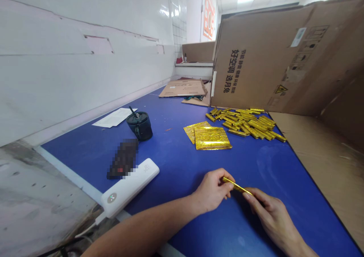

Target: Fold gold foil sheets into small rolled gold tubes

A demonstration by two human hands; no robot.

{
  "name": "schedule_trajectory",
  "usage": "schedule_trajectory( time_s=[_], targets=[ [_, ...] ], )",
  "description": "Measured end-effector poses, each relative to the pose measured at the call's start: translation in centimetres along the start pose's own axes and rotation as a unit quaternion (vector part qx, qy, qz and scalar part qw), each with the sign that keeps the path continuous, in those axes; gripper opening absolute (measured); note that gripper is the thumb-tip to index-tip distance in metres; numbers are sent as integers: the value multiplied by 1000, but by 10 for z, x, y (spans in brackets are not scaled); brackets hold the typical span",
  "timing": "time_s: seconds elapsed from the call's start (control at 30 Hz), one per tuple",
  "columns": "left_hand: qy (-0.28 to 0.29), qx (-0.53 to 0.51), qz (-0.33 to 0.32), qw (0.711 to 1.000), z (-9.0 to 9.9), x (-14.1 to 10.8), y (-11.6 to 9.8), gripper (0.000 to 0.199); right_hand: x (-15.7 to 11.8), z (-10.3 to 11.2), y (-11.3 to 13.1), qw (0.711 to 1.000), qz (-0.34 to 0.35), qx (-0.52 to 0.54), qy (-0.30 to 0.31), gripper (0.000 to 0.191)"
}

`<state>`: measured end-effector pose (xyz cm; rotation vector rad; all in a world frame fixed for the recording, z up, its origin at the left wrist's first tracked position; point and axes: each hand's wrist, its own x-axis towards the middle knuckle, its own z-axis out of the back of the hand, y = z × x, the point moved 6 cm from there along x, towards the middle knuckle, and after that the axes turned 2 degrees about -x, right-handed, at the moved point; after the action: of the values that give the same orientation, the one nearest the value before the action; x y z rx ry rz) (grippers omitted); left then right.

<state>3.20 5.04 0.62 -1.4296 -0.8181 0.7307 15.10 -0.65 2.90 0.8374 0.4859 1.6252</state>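
Note:
A flat gold foil packet is stretched between my two hands above the blue table, seen nearly edge-on. My left hand pinches its left end between thumb and fingers. Its right end is gripped by my right hand, thumb on the near side. Beyond my hands lie two flat gold foil pouches, the front one overlapping the rear one. Farther right is a pile of narrow gold packets, several of them stacked loosely.
A white plug-in heat sealer lies at the left, beside a blurred dark object. Behind them stand a dark mug and white paper. A big cardboard box rises at the right, with flattened cardboard at the back.

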Motion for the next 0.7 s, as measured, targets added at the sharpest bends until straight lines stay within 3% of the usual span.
schedule_trajectory(
  time_s=[0.23, 0.33, 0.4, 0.5, 0.6, 0.7],
  targets=[
    [2, 27, 0, 1000, 0, -1, 1, 9, 1, -1, 0, 1000, -11, 1, 10, 33],
    [2, 116, -10, 993, 1, -5, -7, 12, 0, -2, -3, 1000, -19, 10, 9, 33],
    [-6, 229, -39, 973, 3, -11, -23, 16, 0, -2, -5, 1000, -23, 19, 7, 33],
    [-17, 399, -83, 913, 10, -19, -59, 33, -1, -2, -10, 999, -30, 29, 4, 33],
    [-55, 489, -92, 866, 43, -27, -97, 39, -1, -1, -11, 999, -35, 18, 2, 34],
    [-141, 527, -83, 834, 116, -43, -124, 45, -1, -1, -10, 999, -33, 6, 0, 35]
  ],
)
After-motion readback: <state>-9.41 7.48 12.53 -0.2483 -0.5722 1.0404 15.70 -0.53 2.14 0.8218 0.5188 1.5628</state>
